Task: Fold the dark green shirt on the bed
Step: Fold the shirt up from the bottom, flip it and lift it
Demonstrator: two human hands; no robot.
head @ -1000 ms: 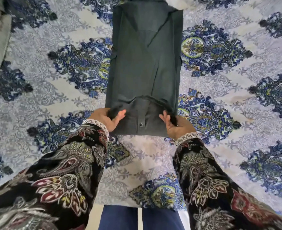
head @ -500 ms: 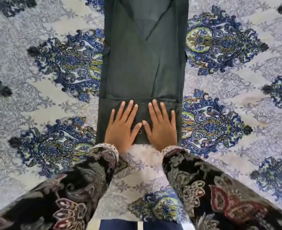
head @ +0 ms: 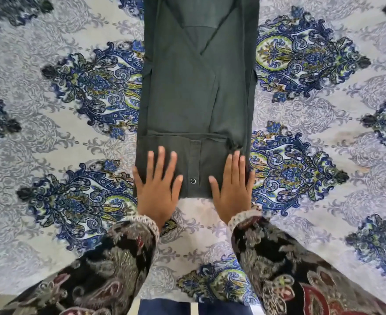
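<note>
Fingers (head: 162,155) straight, both hands flat, grasping nothing: left hand (head: 156,189) & right hand (head: 231,187) press the turned-up hem of the dark green shirt (head: 196,98), a long strip on the bed (head: 51,133). Sides already in; lengthwise folds left, approx halfway.

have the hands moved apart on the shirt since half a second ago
Yes. Judged against the shirt's button, the left hand and right hand have slid outward toward its side edges.
</note>
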